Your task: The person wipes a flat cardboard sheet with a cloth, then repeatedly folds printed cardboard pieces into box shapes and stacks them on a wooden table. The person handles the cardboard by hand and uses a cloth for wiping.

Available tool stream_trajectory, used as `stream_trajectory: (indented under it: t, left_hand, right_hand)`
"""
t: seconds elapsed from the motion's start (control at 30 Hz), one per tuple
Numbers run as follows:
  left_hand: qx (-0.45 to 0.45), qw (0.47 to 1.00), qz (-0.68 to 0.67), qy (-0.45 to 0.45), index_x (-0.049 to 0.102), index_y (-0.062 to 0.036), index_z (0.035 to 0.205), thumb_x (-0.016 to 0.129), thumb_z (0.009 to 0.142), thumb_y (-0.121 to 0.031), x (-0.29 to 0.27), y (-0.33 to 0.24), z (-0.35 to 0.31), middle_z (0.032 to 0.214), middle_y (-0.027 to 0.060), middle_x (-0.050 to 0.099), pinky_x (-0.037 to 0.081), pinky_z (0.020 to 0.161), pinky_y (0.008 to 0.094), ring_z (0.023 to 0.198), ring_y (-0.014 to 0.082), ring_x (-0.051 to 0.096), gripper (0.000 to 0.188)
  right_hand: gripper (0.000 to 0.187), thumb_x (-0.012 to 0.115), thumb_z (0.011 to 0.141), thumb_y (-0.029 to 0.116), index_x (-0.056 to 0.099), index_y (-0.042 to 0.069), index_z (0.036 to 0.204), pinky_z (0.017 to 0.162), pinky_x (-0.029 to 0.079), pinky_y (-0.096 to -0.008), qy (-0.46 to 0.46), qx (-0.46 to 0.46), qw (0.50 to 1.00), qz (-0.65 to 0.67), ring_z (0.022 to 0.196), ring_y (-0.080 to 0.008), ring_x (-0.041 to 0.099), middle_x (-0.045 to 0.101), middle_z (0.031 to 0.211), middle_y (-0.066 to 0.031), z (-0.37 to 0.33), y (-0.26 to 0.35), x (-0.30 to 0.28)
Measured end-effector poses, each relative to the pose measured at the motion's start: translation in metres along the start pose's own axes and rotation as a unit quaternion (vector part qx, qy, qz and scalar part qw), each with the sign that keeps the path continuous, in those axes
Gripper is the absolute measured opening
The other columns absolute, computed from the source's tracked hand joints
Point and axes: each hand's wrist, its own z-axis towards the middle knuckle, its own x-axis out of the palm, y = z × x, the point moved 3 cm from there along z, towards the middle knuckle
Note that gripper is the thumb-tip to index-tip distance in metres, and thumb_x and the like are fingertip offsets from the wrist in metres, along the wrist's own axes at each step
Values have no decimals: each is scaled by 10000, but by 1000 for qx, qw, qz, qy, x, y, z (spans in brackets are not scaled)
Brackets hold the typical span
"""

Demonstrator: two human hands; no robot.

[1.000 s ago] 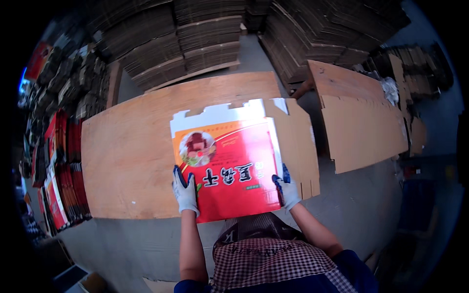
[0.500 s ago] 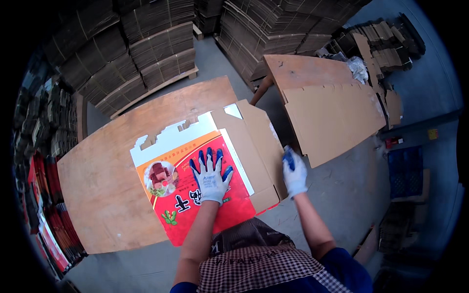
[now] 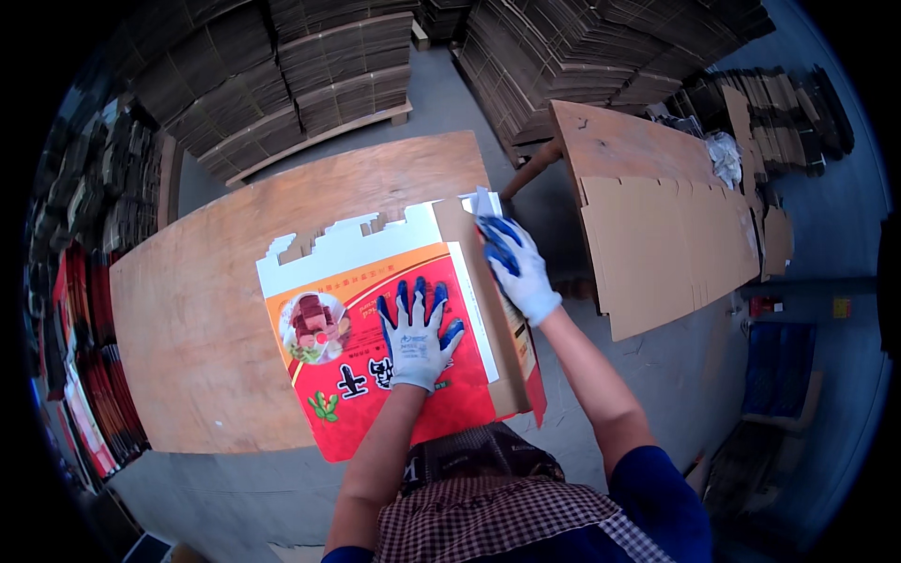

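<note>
A flattened printed carton (image 3: 343, 427), red and orange with a food picture, lies on the wooden table in front of me. White notched flaps line its far edge. My left hand (image 3: 415, 345), in a white glove with blue fingertips, presses flat on the printed face with fingers spread. Along the carton's right side, a brown-lined panel (image 3: 512, 333) stands tilted upward, its printed outside partly showing. My right hand (image 3: 521, 274), gloved the same way, grips this panel near its far end. Its fingers are bent and close together; the thumb is partly hidden.
The wooden table (image 3: 197, 319) extends left. A second table (image 3: 615, 141) at the right bears brown cardboard sheets (image 3: 671, 249). Tall bundles of flat cardboard (image 3: 352, 94) stand behind on pallets. Red printed cartons (image 3: 99, 394) are stacked at the far left.
My right hand has moved up and left onto the carton's right panel, which has tilted up from lying flat. My left hand stays pressed on the printed face. The whole view has shifted slightly.
</note>
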Motion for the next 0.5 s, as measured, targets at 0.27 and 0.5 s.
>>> stream_trajectory:
  t: [0.27, 0.5]
  left_hand:
    - [-12, 1000, 10, -8, 528, -209, 1468, 557, 942, -492, 12, 6, 0, 1625, 118, 302, 9, 1203, 681, 1521, 413, 174, 598]
    - [-7, 1000, 15, -23, 554, -208, 1443, 535, 952, -484, 14, 7, -1, 1615, 118, 315, 13, 1200, 686, 1513, 415, 191, 563]
  right_hand:
    - [479, 575, 978, 353, 563, 177, 1423, 1248, 131, -491, 126, -57, 973, -185, 1497, -296, 283, 433, 1558, -67, 32, -12, 55]
    - [466, 558, 978, 350, 573, 164, 1405, 1242, 113, -533, 138, -40, 967, -208, 1492, -319, 282, 436, 1548, -66, 31, -8, 59]
